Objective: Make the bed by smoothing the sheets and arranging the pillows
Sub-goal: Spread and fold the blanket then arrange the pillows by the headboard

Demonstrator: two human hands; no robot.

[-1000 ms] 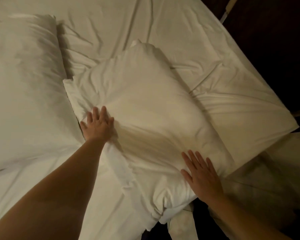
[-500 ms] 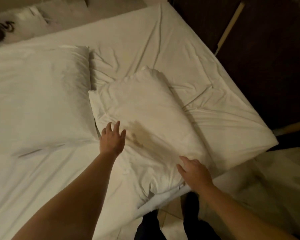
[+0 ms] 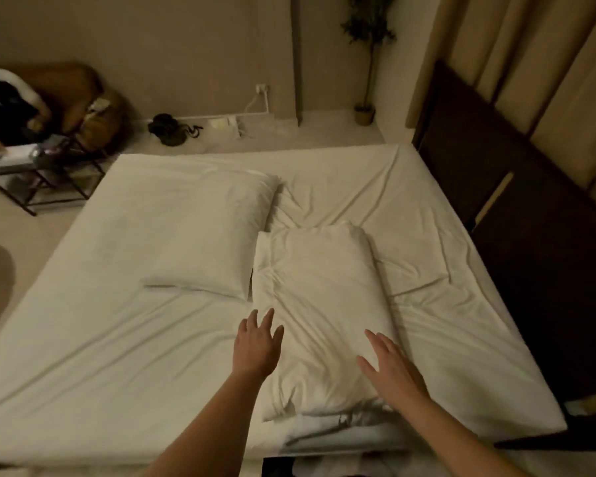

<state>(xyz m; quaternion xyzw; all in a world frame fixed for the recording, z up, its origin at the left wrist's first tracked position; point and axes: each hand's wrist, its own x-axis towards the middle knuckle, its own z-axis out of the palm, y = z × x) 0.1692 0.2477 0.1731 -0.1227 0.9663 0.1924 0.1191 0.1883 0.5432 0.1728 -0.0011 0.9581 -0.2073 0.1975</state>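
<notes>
We hold our left hand [image 3: 257, 342] and right hand [image 3: 391, 368] spread wide over the near end of the rumpled white pillow [image 3: 319, 304], lying just right of the plump white pillow [image 3: 200, 232] on the creased white sheet [image 3: 117, 339].

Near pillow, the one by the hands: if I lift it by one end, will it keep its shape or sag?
Probably sags: the near pillow is creased and dented, so its filling looks soft. Likely light for its puffy bulk. Pushed, it may drag the sheet, which is wrinkled beside it.
</notes>
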